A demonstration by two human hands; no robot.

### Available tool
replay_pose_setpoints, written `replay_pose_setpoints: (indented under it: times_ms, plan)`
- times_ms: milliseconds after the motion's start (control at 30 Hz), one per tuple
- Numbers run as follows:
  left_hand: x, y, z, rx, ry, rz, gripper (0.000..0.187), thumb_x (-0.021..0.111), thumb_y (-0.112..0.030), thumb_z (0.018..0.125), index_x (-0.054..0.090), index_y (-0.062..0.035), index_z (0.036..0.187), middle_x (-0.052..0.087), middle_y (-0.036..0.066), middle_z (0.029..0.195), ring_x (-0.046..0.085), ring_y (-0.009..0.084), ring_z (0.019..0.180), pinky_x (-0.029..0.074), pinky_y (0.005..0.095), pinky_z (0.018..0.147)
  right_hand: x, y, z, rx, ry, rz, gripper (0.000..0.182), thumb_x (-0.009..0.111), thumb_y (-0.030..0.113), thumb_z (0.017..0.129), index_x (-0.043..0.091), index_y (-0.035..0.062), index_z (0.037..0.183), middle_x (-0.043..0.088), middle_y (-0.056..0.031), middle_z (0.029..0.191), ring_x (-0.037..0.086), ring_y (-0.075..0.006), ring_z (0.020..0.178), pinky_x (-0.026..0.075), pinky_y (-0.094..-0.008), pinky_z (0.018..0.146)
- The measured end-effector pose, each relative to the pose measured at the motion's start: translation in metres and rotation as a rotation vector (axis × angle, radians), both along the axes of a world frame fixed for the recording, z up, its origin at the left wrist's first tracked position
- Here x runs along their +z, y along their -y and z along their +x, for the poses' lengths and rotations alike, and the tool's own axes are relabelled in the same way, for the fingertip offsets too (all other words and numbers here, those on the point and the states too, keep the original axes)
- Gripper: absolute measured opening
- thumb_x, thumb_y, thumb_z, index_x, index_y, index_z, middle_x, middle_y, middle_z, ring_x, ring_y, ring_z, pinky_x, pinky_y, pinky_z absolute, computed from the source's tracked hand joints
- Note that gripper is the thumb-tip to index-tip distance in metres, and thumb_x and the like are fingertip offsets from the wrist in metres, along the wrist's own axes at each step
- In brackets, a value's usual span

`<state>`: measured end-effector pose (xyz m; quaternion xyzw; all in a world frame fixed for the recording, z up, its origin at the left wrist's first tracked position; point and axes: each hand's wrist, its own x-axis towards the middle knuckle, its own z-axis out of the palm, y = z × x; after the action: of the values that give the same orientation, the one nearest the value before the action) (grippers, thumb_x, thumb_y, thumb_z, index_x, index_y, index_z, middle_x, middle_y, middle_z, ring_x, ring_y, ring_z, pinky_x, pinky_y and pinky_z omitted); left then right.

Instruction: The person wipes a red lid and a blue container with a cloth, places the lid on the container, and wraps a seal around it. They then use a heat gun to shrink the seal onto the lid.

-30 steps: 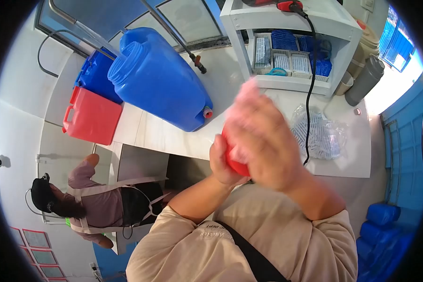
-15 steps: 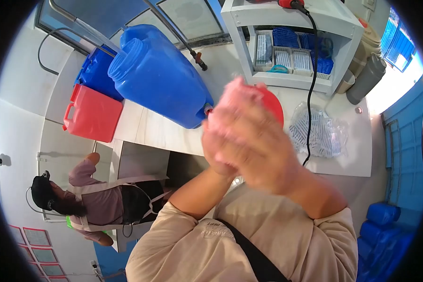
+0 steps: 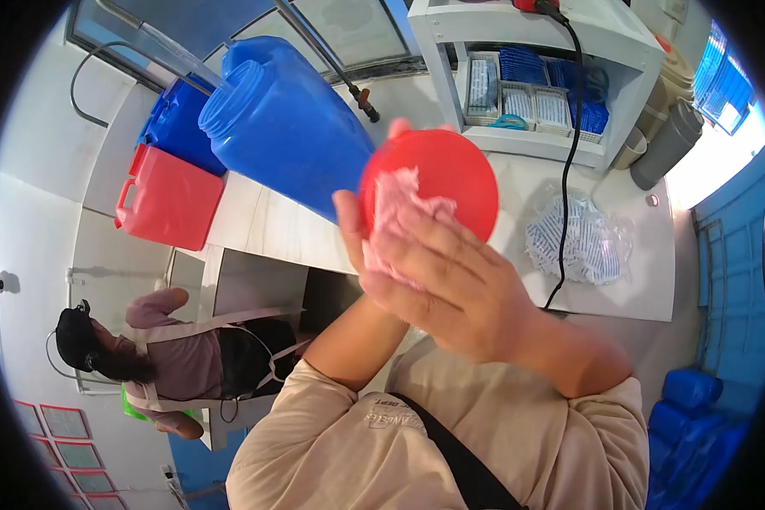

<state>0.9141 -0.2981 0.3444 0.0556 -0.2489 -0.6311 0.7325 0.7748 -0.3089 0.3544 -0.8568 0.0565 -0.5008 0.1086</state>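
Note:
A round red lid point(image 3: 455, 183) faces me in front of my chest. My left hand point(image 3: 348, 228) grips it from behind; its thumb shows at the left rim and fingertips show past the top edge, the rest hidden. A crumpled pink cloth point(image 3: 399, 212) lies against the lid's face. My right hand point(image 3: 446, 276) presses that cloth onto the lid, fingers together over it. Just beyond my hands, a large blue jug point(image 3: 289, 127) with an uncapped threaded neck leans over the white counter.
A red jerrycan point(image 3: 170, 195) and a darker blue container point(image 3: 178, 127) stand at left. To the right are a bag of striped packets point(image 3: 578, 238), a black cable point(image 3: 567, 178), a white shelf point(image 3: 527, 149) and a grey bottle point(image 3: 667, 144). Another person point(image 3: 178, 348) works at lower left.
The lid, mostly hidden behind my hands before, now shows its face toward me. The pink cloth has moved lower, under my right hand's fingers.

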Motion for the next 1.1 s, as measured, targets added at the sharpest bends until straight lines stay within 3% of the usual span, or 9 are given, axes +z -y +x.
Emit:
replay_pose_setpoints:
  times_ms: [167,300,433,600,700,767,967,1033,1100]
  plan:
    - [0.004,-0.004,-0.003,0.275,0.153,0.037,0.089,0.040,-0.076,0.096,0.032,-0.0185,0.162,0.034,0.019,0.165,0.037,0.0406,0.149,0.031,0.0605,0.122,-0.058,0.002,0.003,-0.134,0.150,-0.027,0.042,0.062,0.011,0.095,0.063,0.0088,0.137,0.059,-0.0179,0.142,0.056,-0.0391,0.136,0.044,-0.0513,0.116]
    - [-0.008,-0.009,-0.010,0.253,0.185,-0.031,0.093,0.046,-0.078,0.093,0.027,-0.0200,0.164,0.031,0.017,0.166,0.032,0.0420,0.151,0.027,0.0599,0.124,-0.055,0.011,0.000,-0.077,0.337,0.392,0.052,0.045,-0.005,0.100,0.038,-0.0050,0.152,0.054,-0.0307,0.143,0.056,-0.0439,0.135,0.048,-0.0478,0.111]
    - [-0.020,-0.021,-0.016,0.092,0.628,0.005,0.118,0.069,-0.075,0.083,0.013,-0.0131,0.167,0.022,0.015,0.170,0.028,0.0346,0.155,0.026,0.0524,0.126,-0.042,0.032,-0.004,0.045,0.424,0.796,0.053,0.034,0.000,0.104,0.028,-0.0075,0.156,0.048,-0.0251,0.152,0.060,-0.0305,0.129,0.046,-0.0420,0.109]
    - [-0.049,-0.022,-0.014,0.011,0.779,0.178,0.125,0.065,-0.079,0.084,0.015,0.0026,0.164,0.029,0.018,0.167,0.034,0.0287,0.152,0.030,0.0431,0.123,0.001,0.039,-0.014,0.146,0.167,0.253,0.041,0.050,-0.002,0.094,0.054,-0.0036,0.135,0.063,-0.0224,0.132,0.064,-0.0350,0.120,0.049,-0.0433,0.106]
    - [-0.054,-0.016,-0.011,0.231,0.837,-0.097,0.124,0.063,-0.080,0.085,0.014,0.0014,0.165,0.032,0.017,0.165,0.037,0.0272,0.150,0.033,0.0420,0.121,0.005,0.045,-0.018,0.226,0.068,0.143,0.039,0.058,-0.003,0.085,0.064,0.0022,0.123,0.066,-0.0204,0.123,0.065,-0.0405,0.114,0.052,-0.0463,0.102]
    - [-0.045,-0.032,-0.010,-0.051,0.588,0.015,0.118,0.060,-0.077,0.089,0.014,0.0002,0.165,0.033,0.016,0.164,0.038,0.0271,0.150,0.033,0.0406,0.121,0.008,0.059,-0.021,0.010,0.136,0.279,0.041,0.063,-0.003,0.081,0.068,0.0074,0.121,0.069,-0.0146,0.118,0.068,-0.0331,0.107,0.054,-0.0461,0.100]
    - [-0.013,-0.015,-0.004,0.384,0.630,0.197,0.094,0.039,-0.073,0.100,0.026,-0.0052,0.163,0.036,0.016,0.163,0.041,0.0300,0.148,0.036,0.0453,0.119,-0.009,0.008,0.005,0.104,0.102,0.082,0.031,0.067,0.010,0.088,0.069,0.0071,0.119,0.067,-0.0114,0.130,0.061,-0.0348,0.127,0.050,-0.0475,0.109]
    - [0.002,-0.015,0.005,0.153,0.123,0.047,0.086,0.037,-0.068,0.101,0.031,-0.0080,0.162,0.036,0.017,0.164,0.040,0.0314,0.149,0.032,0.0480,0.123,-0.019,0.003,-0.004,0.096,0.026,0.063,0.032,0.066,0.011,0.089,0.070,0.0062,0.120,0.065,-0.0119,0.134,0.060,-0.0335,0.129,0.049,-0.0489,0.111]
    - [-0.001,-0.016,0.005,0.142,0.124,-0.007,0.087,0.035,-0.070,0.101,0.031,-0.0081,0.162,0.035,0.017,0.165,0.039,0.0320,0.149,0.030,0.0491,0.124,-0.028,0.025,-0.008,0.025,0.004,0.057,0.032,0.064,0.013,0.092,0.070,0.0053,0.122,0.064,-0.0130,0.136,0.062,-0.0327,0.128,0.052,-0.0475,0.108]
